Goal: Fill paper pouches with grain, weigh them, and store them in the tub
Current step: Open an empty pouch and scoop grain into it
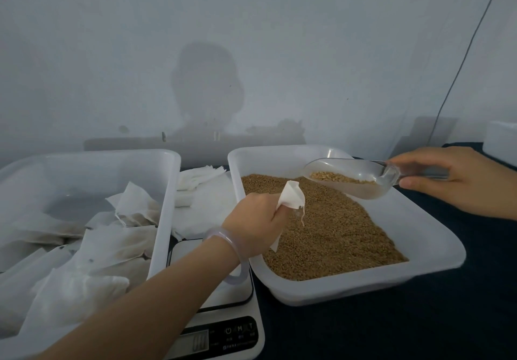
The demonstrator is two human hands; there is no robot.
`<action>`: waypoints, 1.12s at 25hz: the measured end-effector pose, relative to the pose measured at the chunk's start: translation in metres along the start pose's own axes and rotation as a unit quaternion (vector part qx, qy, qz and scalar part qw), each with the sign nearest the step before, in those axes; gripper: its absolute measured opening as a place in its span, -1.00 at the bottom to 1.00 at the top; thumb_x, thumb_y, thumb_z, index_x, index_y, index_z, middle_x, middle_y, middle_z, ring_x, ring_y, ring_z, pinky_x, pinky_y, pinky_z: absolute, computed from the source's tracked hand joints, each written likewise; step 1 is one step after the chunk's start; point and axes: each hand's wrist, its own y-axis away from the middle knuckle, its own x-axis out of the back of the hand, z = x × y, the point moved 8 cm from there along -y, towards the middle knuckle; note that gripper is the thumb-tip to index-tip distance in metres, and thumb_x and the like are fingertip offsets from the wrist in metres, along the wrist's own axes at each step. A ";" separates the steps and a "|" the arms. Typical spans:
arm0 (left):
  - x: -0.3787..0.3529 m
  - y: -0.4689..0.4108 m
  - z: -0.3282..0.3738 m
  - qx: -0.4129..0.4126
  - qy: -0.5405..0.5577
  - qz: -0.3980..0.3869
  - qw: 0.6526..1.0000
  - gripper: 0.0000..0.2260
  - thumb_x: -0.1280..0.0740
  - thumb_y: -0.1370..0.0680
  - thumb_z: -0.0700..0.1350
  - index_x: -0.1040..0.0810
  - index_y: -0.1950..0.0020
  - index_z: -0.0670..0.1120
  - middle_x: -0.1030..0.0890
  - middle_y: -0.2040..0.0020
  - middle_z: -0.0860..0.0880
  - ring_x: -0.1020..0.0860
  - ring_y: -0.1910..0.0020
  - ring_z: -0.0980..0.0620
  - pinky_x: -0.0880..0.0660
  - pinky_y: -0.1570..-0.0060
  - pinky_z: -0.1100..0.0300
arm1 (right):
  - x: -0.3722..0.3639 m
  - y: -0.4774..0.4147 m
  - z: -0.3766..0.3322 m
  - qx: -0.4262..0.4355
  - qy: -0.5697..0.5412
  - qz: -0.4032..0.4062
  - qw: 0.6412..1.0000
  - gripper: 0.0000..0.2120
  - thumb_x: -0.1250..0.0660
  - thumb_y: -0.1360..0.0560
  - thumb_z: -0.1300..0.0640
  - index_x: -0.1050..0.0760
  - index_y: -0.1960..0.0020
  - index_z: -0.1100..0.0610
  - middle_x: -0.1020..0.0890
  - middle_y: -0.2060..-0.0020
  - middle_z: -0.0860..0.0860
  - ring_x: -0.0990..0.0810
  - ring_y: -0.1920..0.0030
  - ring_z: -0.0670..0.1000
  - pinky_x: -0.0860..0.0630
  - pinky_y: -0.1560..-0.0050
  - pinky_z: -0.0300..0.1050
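The dark-covered table [419,331] carries everything, and the grain tray [363,284], a shallow white plastic one, sits near its middle with brown grain [335,233] spread over its floor. Left of the grain tray stands the tub [165,191], white and deeper, with filled paper pouches [117,247] heaped inside it, some with strings trailing. Between the tub and the grain tray, at the near side, sits a white digital scale [237,331]; its platform lies partly under the left forearm, and its display cannot be read. Behind the scale, just left of the grain tray's far corner, empty pouches [201,180] lie in a loose pile on white paper.

Above the grain tray's far right part hangs a clear plastic scoop [349,180], with a little grain lying in its bowl. The right grip [461,180] is clasped around the scoop's handle, out past the tray's right rim. The left grip [257,219] hovers over the tray's left part, clenched around a white pouch [292,198]. The pouch's mouth points up toward the scoop, close to it but apart, and its string dangles over the grain. A pale translucent bangle [237,247] circles the left wrist, just at the tray's near left rim.
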 end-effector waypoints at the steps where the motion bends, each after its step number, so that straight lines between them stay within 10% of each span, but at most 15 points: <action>1: -0.001 0.000 -0.001 0.005 -0.005 -0.003 1.000 -0.61 -0.13 -0.63 -0.06 -0.26 0.41 0.00 -0.34 0.51 0.10 -0.31 0.53 0.14 -0.25 0.47 0.32 | 0.002 0.000 -0.001 0.004 -0.002 0.001 1.000 -0.67 -0.25 -0.35 -0.26 -0.47 -0.12 -0.39 -0.58 -0.04 -0.37 -0.51 -0.09 -0.35 -0.44 -0.15 -0.15; 12: -0.007 0.001 0.008 -0.041 -0.066 -0.034 0.996 -0.71 -0.13 -0.62 -0.06 -0.26 0.32 0.04 -0.37 0.41 0.10 -0.34 0.44 0.13 -0.23 0.40 0.26 | 0.004 -0.002 -0.009 0.035 0.041 -0.023 0.998 -0.69 -0.23 -0.32 -0.29 -0.45 -0.07 -0.45 -0.57 0.04 -0.45 -0.51 -0.05 -0.38 -0.43 -0.12 -0.13; 18: -0.018 0.001 0.012 -0.058 -0.196 -0.078 0.976 -0.65 -0.03 -0.64 0.01 -0.28 -0.40 -0.03 -0.57 0.01 -0.05 -0.54 0.08 -0.08 -0.49 0.10 -0.01 | -0.008 -0.007 -0.011 0.036 0.064 -0.071 0.995 -0.63 -0.19 -0.28 -0.34 -0.46 -0.07 -0.39 -0.58 0.06 -0.41 -0.51 -0.03 -0.37 -0.41 -0.16 -0.13; 28: -0.026 -0.004 0.011 -0.049 -0.230 -0.091 0.968 -0.71 -0.01 -0.65 -0.04 -0.33 -0.32 -0.09 -0.58 -0.01 -0.05 -0.55 0.06 -0.08 -0.51 0.07 0.01 | -0.026 -0.005 -0.004 0.017 0.028 -0.111 0.993 -0.57 -0.25 -0.27 -0.30 -0.53 -0.12 -0.28 -0.59 0.02 -0.39 -0.51 -0.06 -0.37 -0.43 -0.16 -0.24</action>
